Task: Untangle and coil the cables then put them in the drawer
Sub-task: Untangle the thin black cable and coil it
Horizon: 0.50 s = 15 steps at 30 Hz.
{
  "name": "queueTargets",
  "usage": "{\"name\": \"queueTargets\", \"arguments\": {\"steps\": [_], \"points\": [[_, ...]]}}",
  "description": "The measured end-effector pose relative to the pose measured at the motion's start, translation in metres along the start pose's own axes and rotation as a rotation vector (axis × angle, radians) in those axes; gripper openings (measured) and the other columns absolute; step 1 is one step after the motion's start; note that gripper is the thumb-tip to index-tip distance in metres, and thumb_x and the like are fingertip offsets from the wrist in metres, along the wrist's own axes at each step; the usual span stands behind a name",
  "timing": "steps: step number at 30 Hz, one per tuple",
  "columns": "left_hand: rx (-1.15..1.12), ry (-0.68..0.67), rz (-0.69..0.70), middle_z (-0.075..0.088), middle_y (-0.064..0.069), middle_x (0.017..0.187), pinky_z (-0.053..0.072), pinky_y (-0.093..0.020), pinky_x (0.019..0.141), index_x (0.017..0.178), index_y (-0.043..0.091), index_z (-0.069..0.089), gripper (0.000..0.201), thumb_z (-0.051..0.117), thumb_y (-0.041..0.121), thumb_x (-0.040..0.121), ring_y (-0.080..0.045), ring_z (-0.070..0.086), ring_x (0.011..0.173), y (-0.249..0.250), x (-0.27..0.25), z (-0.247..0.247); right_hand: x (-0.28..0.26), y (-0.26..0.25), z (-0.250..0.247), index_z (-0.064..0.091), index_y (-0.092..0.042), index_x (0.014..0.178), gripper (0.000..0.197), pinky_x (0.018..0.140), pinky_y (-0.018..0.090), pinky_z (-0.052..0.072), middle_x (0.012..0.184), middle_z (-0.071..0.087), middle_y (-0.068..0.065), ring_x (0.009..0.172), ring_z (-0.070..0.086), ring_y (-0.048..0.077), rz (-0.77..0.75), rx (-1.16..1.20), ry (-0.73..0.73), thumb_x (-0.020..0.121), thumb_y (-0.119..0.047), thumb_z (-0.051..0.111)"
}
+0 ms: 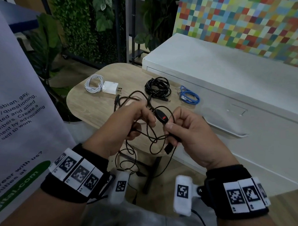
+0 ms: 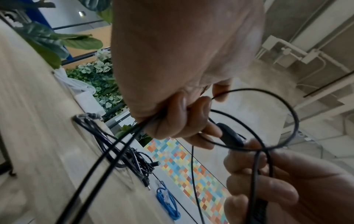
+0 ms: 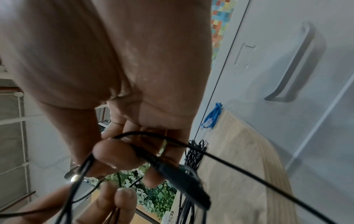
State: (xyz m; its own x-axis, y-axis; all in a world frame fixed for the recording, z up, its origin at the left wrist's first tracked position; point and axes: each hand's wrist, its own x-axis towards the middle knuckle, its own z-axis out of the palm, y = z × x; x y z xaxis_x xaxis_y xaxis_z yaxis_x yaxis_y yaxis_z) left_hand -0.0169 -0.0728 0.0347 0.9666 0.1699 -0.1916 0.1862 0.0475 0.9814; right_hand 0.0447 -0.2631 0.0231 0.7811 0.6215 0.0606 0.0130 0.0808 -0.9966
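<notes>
My head cam looks down and forward over the table [image 1: 94, 108]; both wrist cams sit close along the palms, tilted, sharing the blue cable [image 2: 168, 203] and table edge.

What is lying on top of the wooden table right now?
On the wooden table: a white cable with its charger, a black coil, a blue cable. Both hands hide part of its near surface.

Beyond our hands we see a small light-wood table [image 1: 84, 105] with rounded corners. To their right stands a white cabinet [image 1: 237, 81], its handle [image 3: 298, 63] a pale bar. Farther off rise a leafy green wall [image 1: 84, 17] and a multicoloured mosaic wall [image 1: 252, 19]; left, a printed banner [image 1: 9, 109].
</notes>
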Motion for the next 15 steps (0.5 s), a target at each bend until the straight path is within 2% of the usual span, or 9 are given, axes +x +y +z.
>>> {"name": "queueTargets", "arguments": {"steps": [1,3,6,9,11,14,15], "points": [[0.052,0.003,-0.003,0.069,-0.005,0.087,0.02,-0.024,0.047,0.085,0.012,0.069,0.028,0.054,0.035,0.091,-0.011,0.033,0.05,0.0006,0.0007,0.0004,0.0008,0.0001,0.0005,0.054,-0.007,0.086,0.017,0.055,0.024,0.046,0.069,0.063,0.009,0.051,0.048,0.02,0.004,-0.041,0.004,0.095,0.006,0.061],[0.14,0.013,0.017,0.066,0.001,0.078,0.025,-0.023,0.048,0.086,0.011,0.074,0.026,0.053,0.024,0.077,-0.012,0.038,0.054,0.0011,0.0013,0.0003,0.0023,0.0002,0.0019,0.055,-0.008,0.086,0.018,0.054,0.025,0.045,0.068,0.065,0.007,0.054,0.049,0.022,0.015,-0.12,0.012,0.096,0.006,0.061],[0.225,0.017,0.076,0.06,0.017,0.061,0.033,-0.015,0.048,0.098,0.014,0.079,0.027,0.057,0.003,0.089,-0.001,0.045,0.053,0.004,-0.0026,0.0041,0.002,-0.0019,0.0045,0.055,-0.009,0.087,0.009,0.058,0.038,0.042,0.07,0.067,0.009,0.059,0.048,0.026,0.024,-0.184,-0.002,0.089,-0.01,0.064],[0.206,0.002,0.172,0.068,0.016,0.069,0.038,-0.007,0.053,0.106,0.011,0.079,0.016,0.068,0.007,0.096,0.006,0.054,0.054,0.0033,-0.005,0.0073,0.0002,-0.004,0.0028,0.055,-0.008,0.088,0.009,0.064,0.046,0.041,0.074,0.07,0.009,0.062,0.048,0.028,0.034,-0.209,-0.01,0.089,-0.012,0.063],[0.19,0.018,0.234,0.076,0.008,0.082,0.043,-0.005,0.059,0.105,0.01,0.08,0.013,0.072,0.011,0.095,0.007,0.062,0.061,0.0018,-0.0056,0.008,-0.0014,-0.0045,0.0026,0.056,-0.007,0.089,0.008,0.066,0.049,0.042,0.077,0.072,0.01,0.062,0.049,0.029,0.03,-0.22,-0.019,0.091,-0.009,0.063],[0.293,0.052,0.286,0.08,0.005,0.092,0.054,-0.017,0.083,0.097,0.019,0.082,0.007,0.077,0.019,0.093,-0.002,0.072,0.089,0.0003,-0.0047,0.0074,-0.0022,-0.0042,0.0028,0.056,-0.007,0.089,0.011,0.065,0.049,0.044,0.079,0.074,0.01,0.062,0.051,0.029,0.039,-0.235,0.004,0.097,-0.003,0.063],[0.339,0.058,0.281,0.079,0.007,0.091,0.055,-0.022,0.086,0.095,0.022,0.082,0.005,0.078,0.023,0.092,-0.003,0.072,0.091,0.0003,-0.0041,0.0064,-0.0023,-0.0042,0.0021,0.056,-0.006,0.089,0.012,0.065,0.049,0.045,0.079,0.074,0.011,0.062,0.053,0.028,0.04,-0.232,0.016,0.098,0.0,0.061]]}}
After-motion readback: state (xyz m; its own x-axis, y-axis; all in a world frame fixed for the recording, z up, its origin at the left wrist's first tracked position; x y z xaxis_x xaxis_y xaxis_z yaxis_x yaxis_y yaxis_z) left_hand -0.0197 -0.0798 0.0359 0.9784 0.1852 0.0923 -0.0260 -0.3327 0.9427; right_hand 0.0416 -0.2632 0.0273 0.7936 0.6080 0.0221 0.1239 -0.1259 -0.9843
